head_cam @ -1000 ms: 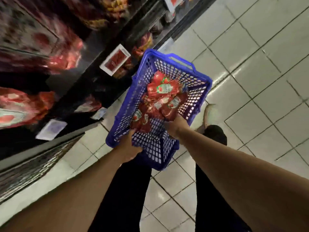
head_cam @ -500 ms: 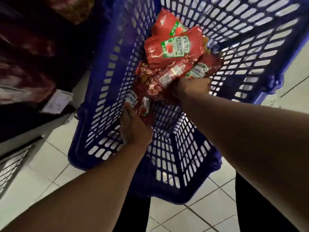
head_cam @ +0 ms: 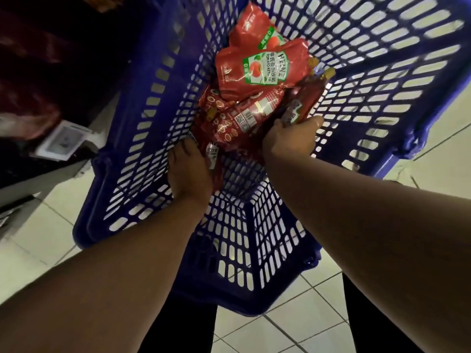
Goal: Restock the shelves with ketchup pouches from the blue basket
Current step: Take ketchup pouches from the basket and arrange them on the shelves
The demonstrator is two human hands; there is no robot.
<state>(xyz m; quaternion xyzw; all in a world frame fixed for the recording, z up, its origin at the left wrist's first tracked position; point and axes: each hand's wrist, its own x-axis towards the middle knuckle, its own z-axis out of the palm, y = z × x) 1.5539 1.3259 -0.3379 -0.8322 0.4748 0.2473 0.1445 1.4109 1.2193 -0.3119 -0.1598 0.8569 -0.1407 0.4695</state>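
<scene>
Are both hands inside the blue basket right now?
Yes: the left hand and right hand both reach among the ketchup pouches inside the blue basket.

blue basket (head_cam: 142, 138) cut off at top and right; both hands' fingers hidden among ketchup pouches (head_cam: 244, 115).

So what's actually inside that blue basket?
The blue basket holds a heap of red ketchup pouches. The left hand and right hand reach into the heap. Pouches lower down are covered, so their number cannot be told.
</scene>
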